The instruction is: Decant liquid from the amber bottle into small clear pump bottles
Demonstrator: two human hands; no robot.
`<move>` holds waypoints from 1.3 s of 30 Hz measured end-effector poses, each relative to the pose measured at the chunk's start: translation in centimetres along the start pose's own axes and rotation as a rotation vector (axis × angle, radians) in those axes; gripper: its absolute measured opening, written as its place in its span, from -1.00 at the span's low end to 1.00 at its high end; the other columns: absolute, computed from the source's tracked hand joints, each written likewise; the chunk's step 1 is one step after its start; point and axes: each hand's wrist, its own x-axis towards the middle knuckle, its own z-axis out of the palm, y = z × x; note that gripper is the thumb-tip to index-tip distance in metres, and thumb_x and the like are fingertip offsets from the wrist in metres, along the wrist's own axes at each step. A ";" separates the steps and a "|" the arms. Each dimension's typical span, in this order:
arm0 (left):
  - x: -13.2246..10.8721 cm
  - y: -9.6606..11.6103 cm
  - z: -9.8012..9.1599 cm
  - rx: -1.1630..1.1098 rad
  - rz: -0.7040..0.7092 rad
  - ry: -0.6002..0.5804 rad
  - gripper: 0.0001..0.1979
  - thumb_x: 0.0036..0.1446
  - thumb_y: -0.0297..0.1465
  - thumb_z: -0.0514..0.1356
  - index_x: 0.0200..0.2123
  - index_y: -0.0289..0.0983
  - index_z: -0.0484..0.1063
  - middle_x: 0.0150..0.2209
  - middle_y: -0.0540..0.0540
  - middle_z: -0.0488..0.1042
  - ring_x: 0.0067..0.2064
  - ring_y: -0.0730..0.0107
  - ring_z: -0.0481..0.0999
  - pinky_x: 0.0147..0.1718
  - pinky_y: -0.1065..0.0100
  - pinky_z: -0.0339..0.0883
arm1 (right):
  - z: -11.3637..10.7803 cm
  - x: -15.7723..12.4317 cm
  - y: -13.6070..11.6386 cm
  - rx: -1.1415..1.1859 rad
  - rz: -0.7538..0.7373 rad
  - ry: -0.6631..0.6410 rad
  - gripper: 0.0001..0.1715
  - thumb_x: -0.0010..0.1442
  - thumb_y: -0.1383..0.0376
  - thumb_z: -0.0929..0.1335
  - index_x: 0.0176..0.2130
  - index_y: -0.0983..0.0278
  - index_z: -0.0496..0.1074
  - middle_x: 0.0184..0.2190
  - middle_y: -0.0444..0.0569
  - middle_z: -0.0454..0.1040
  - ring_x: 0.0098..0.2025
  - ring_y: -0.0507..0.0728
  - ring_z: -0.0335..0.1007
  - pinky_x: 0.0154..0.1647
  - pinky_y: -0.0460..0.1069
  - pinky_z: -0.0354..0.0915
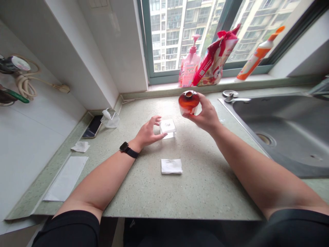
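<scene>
The right hand [206, 115] is closed around a small amber bottle [189, 102], thumb on its near side and fingers wrapped behind, holding it raised above the worktop [205, 185] with its top tipped toward the camera. Just left of it and lower down, a small clear box [168, 127] stands on the worktop. The left hand [148, 132], a black watch [128, 149] on its wrist, is half curled against the box's left side; the thumb tip meets its near edge and the fingers arch by its far corner, but I cannot tell whether it really grips it. A folded white tissue [171, 166] lies nearer, between the forearms. A phone [93, 126] lies at far left. The sink [288, 133] fills the right side, and a pink pump bottle [189, 65] stands on the window sill.
</scene>
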 end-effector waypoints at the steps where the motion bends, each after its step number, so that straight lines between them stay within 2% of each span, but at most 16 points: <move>1: 0.0 0.0 0.0 0.000 -0.005 -0.004 -0.25 0.19 -0.12 0.46 0.31 -0.14 0.21 0.19 -0.26 0.54 0.08 0.00 0.66 0.05 -0.02 0.57 | -0.1 0.1 0.1 0.021 0.043 0.012 -0.01 0.10 -0.07 0.57 0.37 0.15 0.30 0.27 0.17 0.51 0.28 0.47 0.45 0.33 0.37 0.33; 6: 0.0 0.2 -0.2 -0.004 -0.034 -0.027 -0.25 0.19 -0.12 0.45 0.32 -0.14 0.21 0.19 -0.26 0.54 0.10 -0.01 0.64 0.09 -0.05 0.55 | -0.1 0.2 0.5 0.097 0.229 0.037 -0.05 0.01 -0.14 0.58 0.24 0.17 0.39 0.15 0.11 0.60 0.17 0.43 0.53 0.24 0.33 0.40; 11: 0.0 0.3 -0.2 0.000 -0.058 -0.047 -0.24 0.21 -0.10 0.43 0.35 -0.14 0.21 0.22 -0.27 0.52 0.13 -0.03 0.63 0.12 -0.07 0.54 | 0.7 -0.2 1.3 0.093 0.346 0.005 -0.15 -0.05 -0.07 0.58 0.15 0.13 0.41 0.11 0.08 0.62 0.14 0.41 0.55 0.24 0.34 0.38; 15: -0.1 0.2 -0.2 0.000 -0.066 -0.047 -0.23 0.21 -0.11 0.42 0.37 -0.13 0.20 0.24 -0.26 0.51 0.16 -0.01 0.61 0.19 -0.08 0.51 | 1.4 -0.5 1.9 0.056 0.368 -0.043 -0.20 -0.05 0.02 0.59 0.12 0.13 0.39 0.12 0.10 0.61 0.15 0.40 0.54 0.27 0.35 0.34; 22: 0.3 0.0 -0.2 0.045 -0.109 -0.106 -0.21 0.17 -0.01 0.43 0.33 -0.17 0.27 0.28 -0.28 0.48 0.17 -0.03 0.61 0.22 -0.08 0.48 | 2.3 -0.8 2.1 -0.024 0.424 -0.099 -0.19 -0.06 0.07 0.61 0.12 0.12 0.39 0.10 0.08 0.62 0.17 0.42 0.53 0.32 0.40 0.28; 28: 0.5 0.1 -0.3 0.082 -0.096 -0.082 -0.40 0.15 -0.08 0.44 0.17 -0.19 0.42 0.04 -0.16 0.61 0.01 0.06 0.65 0.12 -0.01 0.53 | 2.3 -1.0 1.8 -0.052 0.417 -0.166 -0.19 -0.05 0.11 0.63 0.14 0.18 0.41 0.14 0.14 0.61 0.18 0.39 0.52 0.29 0.33 0.33; 31: 0.5 0.0 -0.4 0.066 -0.090 -0.034 -0.40 0.13 -0.04 0.44 0.13 -0.18 0.44 0.00 -0.14 0.62 -0.04 0.07 0.67 0.05 0.02 0.56 | 1.5 -0.7 1.7 -0.007 0.408 -0.179 -0.07 0.01 0.00 0.61 0.25 0.20 0.36 0.17 0.19 0.59 0.21 0.39 0.51 0.28 0.30 0.36; 33: 0.5 -0.2 -0.6 0.056 -0.102 0.026 -0.38 0.12 0.02 0.44 0.12 -0.17 0.44 0.01 -0.14 0.62 -0.05 0.07 0.67 0.01 0.04 0.58 | 0.6 -0.2 1.6 0.025 0.412 -0.102 -0.06 0.14 -0.13 0.53 0.32 0.18 0.31 0.18 0.19 0.58 0.23 0.38 0.50 0.27 0.30 0.37; 35: 0.5 -0.4 -0.7 0.051 -0.128 0.107 -0.35 0.11 0.06 0.43 0.12 -0.17 0.44 0.04 -0.15 0.62 -0.05 0.07 0.68 0.00 0.06 0.59 | -0.6 0.5 1.2 0.035 0.395 0.051 -0.18 0.30 -0.20 0.38 0.34 0.15 0.29 0.17 0.15 0.58 0.25 0.36 0.48 0.28 0.30 0.37; 37: 0.6 -0.7 -0.8 0.045 -0.158 0.189 -0.33 0.09 0.09 0.43 0.12 -0.18 0.44 0.07 -0.17 0.61 -0.04 0.06 0.68 0.01 0.06 0.59 | -1.9 1.2 0.1 0.043 0.323 0.207 -0.35 0.41 -0.14 0.26 0.29 0.14 0.32 0.15 0.11 0.56 0.25 0.31 0.48 0.29 0.26 0.37; 39: 0.6 -0.9 -0.9 0.035 -0.187 0.253 -0.31 0.09 0.10 0.43 0.13 -0.19 0.43 0.10 -0.19 0.59 -0.03 0.06 0.68 0.01 0.05 0.59 | -3.1 1.7 -1.8 0.054 0.236 0.268 -0.50 0.46 -0.04 0.21 0.19 0.13 0.39 0.08 0.09 0.58 0.18 0.28 0.51 0.23 0.22 0.40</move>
